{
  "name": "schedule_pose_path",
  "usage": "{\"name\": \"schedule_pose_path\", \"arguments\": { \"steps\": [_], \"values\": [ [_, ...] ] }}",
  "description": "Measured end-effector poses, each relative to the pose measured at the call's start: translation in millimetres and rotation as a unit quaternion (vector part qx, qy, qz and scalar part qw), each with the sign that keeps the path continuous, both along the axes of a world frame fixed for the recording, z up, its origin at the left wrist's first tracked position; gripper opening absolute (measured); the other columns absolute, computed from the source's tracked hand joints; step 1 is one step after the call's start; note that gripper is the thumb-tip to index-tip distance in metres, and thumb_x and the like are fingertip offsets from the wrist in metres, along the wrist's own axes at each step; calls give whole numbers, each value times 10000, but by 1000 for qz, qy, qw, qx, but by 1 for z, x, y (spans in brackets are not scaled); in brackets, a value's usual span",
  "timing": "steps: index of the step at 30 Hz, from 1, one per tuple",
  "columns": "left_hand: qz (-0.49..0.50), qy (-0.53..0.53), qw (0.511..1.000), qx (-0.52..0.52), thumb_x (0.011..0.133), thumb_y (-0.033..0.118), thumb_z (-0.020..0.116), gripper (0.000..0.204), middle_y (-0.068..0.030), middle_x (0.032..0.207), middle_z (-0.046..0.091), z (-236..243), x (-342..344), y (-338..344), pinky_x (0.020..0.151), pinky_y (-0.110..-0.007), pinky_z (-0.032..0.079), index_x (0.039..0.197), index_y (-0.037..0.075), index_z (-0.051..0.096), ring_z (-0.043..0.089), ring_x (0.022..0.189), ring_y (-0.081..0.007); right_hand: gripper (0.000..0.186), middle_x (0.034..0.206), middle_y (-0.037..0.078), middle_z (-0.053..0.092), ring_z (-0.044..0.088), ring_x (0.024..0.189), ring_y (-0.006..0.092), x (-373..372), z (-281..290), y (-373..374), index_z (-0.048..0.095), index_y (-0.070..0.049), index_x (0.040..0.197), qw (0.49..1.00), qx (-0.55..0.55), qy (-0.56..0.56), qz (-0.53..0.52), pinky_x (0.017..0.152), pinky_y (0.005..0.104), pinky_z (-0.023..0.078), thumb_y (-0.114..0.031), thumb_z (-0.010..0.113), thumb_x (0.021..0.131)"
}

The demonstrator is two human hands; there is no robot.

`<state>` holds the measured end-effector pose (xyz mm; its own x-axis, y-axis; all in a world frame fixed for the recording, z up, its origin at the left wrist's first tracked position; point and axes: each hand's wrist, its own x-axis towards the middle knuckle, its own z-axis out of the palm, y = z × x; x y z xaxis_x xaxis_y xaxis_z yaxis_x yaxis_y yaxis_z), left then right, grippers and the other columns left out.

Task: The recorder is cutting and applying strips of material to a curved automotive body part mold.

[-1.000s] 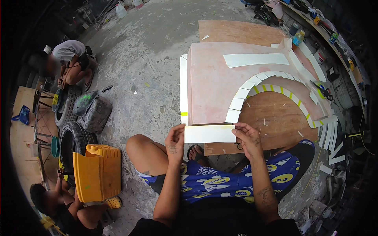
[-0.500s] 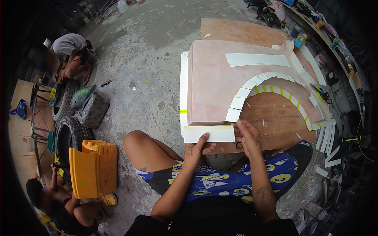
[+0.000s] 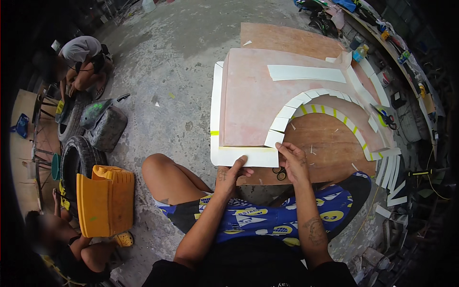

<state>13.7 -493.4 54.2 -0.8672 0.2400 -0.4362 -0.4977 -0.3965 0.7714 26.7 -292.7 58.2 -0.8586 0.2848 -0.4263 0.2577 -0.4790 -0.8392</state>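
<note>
A white card strip lies along the near edge of a large pale pink moulded panel. My left hand grips the strip from below, its thumb flat on top and its fingers underneath. At the strip's right end, my right hand is closed, thumb and fingertips pinching the corner just under the last white piece of the arch. Short white pieces line the panel's curved cutout. A longer white strip with yellow tape runs down the panel's left side. Black-handled scissors lie partly hidden beside my right hand.
Under the panel is a plywood board. Loose white strips and blue-handled scissors are at the right. To the left stand a yellow plastic casing and tyres, with two people crouching near them.
My right hand has closed its fingertips onto the strip's right corner. The strip now sits closer against the panel's near edge. The whole view has shifted slightly.
</note>
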Motion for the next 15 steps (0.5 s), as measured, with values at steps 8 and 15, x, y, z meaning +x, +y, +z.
{"name": "schedule_pose_path", "arguments": {
  "steps": [8,15],
  "values": [
    [1,21,999,-32,905,125,645,233,-137,806,657,1,1,3,545,-262,533,1021,-71,598,648,619,-182,213,796,23,665,628,648,90,1,0,5,668,-28,922,1000,-19,-6,9,531,243,548,-228,723,876],
    [-20,32,998,-43,912,147,647,239,-128,802,655,-2,0,4,539,-263,529,1023,-61,607,647,619,-178,206,788,19,665,609,590,65,2,0,6,670,-26,919,1000,-5,-19,16,495,214,531,-219,724,874]
  ]
}}
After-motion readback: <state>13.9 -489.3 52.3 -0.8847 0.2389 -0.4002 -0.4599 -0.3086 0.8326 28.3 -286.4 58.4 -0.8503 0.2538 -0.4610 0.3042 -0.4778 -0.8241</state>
